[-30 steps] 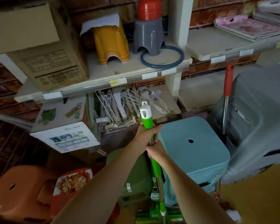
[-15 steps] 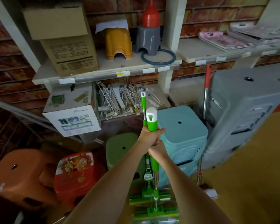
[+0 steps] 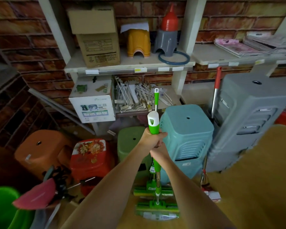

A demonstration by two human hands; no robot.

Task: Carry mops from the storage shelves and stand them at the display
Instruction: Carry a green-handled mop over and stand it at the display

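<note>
A green mop [image 3: 153, 123] with a white cap stands upright in front of me, its sponge head [image 3: 157, 208] near the floor. My left hand [image 3: 151, 139] grips the green handle just under the cap. My right hand [image 3: 158, 152] grips the same handle right below the left. A second green mop [image 3: 156, 96] stands behind it, leaning at the storage shelves [image 3: 129, 67], with its sponge head [image 3: 153, 191] on the floor. A red-handled mop [image 3: 217, 80] leans between the teal stools and the grey stools.
Stacked plastic stools crowd the floor: teal [image 3: 186, 129], green [image 3: 132, 141], red floral [image 3: 91, 156], orange [image 3: 40, 151], tall grey [image 3: 248, 116]. A white mop box [image 3: 92, 106] and a cardboard box [image 3: 96, 35] sit on the shelves. A green bucket [image 3: 2, 207] stands lower left. Wooden floor shows right.
I have stepped back from the shelves with the held mop; it now stands apart from the second green mop, which stays by the shelf. Both hands keep their grip.
</note>
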